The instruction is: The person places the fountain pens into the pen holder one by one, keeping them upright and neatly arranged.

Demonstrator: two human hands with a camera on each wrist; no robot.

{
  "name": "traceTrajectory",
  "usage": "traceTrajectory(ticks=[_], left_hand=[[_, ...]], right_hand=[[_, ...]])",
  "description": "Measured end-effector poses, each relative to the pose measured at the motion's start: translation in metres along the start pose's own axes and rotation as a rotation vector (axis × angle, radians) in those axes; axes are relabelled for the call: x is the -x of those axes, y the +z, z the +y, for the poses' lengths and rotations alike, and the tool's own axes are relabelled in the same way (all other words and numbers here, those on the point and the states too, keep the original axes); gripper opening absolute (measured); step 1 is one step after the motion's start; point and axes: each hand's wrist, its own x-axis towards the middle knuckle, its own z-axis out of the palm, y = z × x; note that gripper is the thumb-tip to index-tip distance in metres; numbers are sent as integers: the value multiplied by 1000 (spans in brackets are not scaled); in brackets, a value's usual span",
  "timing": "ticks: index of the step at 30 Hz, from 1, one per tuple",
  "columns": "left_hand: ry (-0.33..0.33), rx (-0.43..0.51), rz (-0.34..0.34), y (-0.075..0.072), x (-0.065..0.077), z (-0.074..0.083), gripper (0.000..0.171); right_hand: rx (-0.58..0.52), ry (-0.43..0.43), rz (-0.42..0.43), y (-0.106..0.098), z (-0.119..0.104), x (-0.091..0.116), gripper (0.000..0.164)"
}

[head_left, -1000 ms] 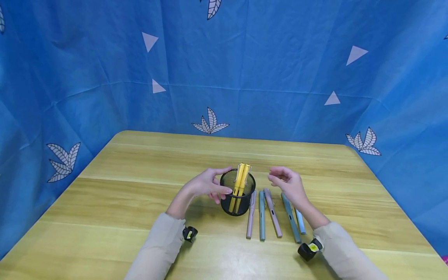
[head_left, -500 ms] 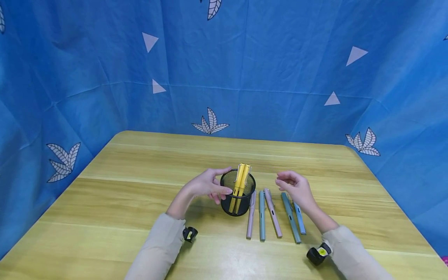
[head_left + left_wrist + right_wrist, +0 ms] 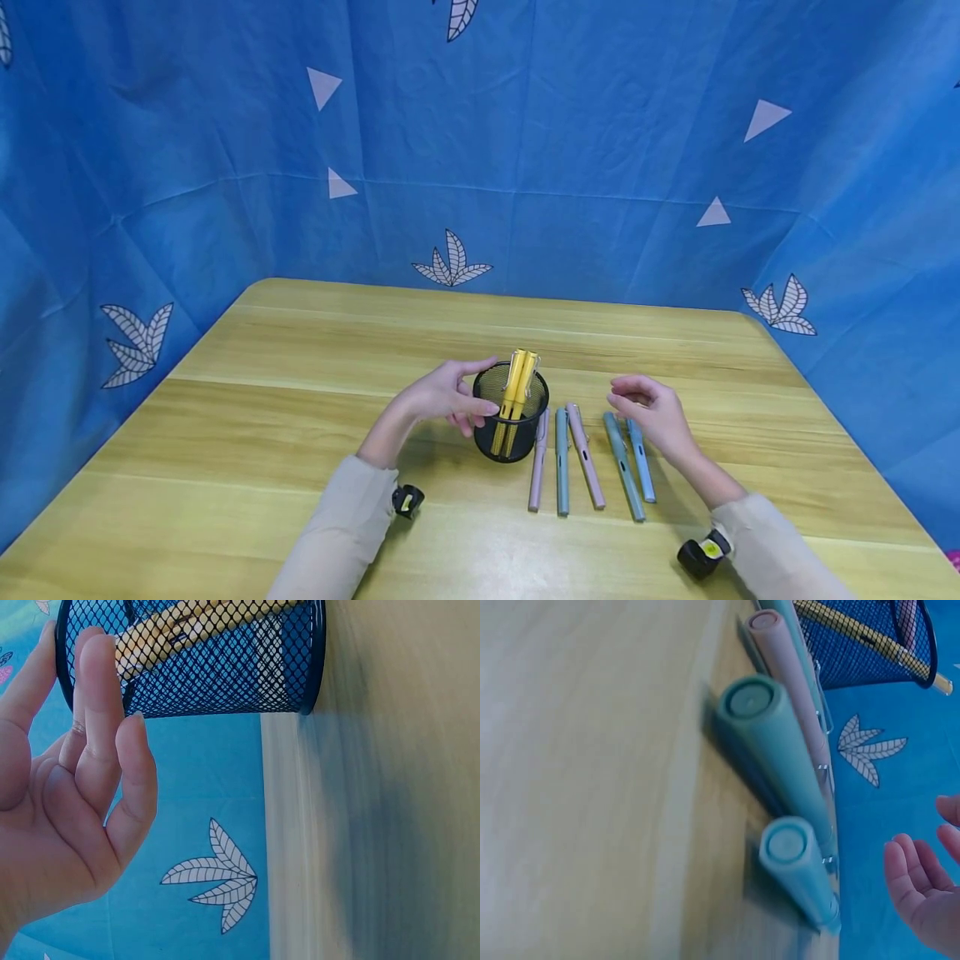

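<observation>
My left hand (image 3: pixel 442 396) grips the rim of a black mesh pen holder (image 3: pixel 487 433), thumb on the near side and index finger at the far side. Two yellow pens (image 3: pixel 517 383) stand in it, leaning to the right. In the left wrist view the fingers touch the mesh wall (image 3: pixel 217 682). My right hand (image 3: pixel 656 417) hovers with loosely bent fingers and holds nothing, just above the far end of a light blue pen (image 3: pixel 641 462). Left of that pen lie a teal pen (image 3: pixel 624 468), a lilac pen (image 3: pixel 586 458), another teal pen (image 3: pixel 562 462) and another lilac pen (image 3: pixel 537 467).
Everything stands on a wood-grain table (image 3: pixel 337 333) with rounded far corners. A blue patterned curtain (image 3: pixel 570 125) hangs behind and along both sides. Each wrist wears a small black camera, such as the one on the right sleeve (image 3: pixel 701 557).
My right hand has moved right and slightly nearer, away from the pen holder, uncovering more of the light blue pen. The left hand, holder and pens have stayed put.
</observation>
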Motion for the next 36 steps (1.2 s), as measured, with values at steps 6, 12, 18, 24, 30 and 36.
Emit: traceTrajectory(ticks=[6, 12, 18, 24, 30, 36], left_hand=[[-1, 0, -1, 0, -1, 0, 76], [7, 7, -7, 0, 0, 0, 76], [5, -2, -6, 0, 1, 1, 77], [-4, -7, 0, 0, 1, 1, 77], [-4, -4, 2, 0, 1, 0, 75], [4, -10, 0, 0, 1, 0, 76]], right_hand=[[43, -6, 2, -7, 4, 4, 24], [61, 22, -14, -16, 6, 7, 26], [102, 33, -31, -22, 11, 7, 27], [120, 99, -82, -29, 13, 6, 34], [143, 170, -152, -34, 17, 4, 41], [149, 221, -229, -40, 20, 2, 46]])
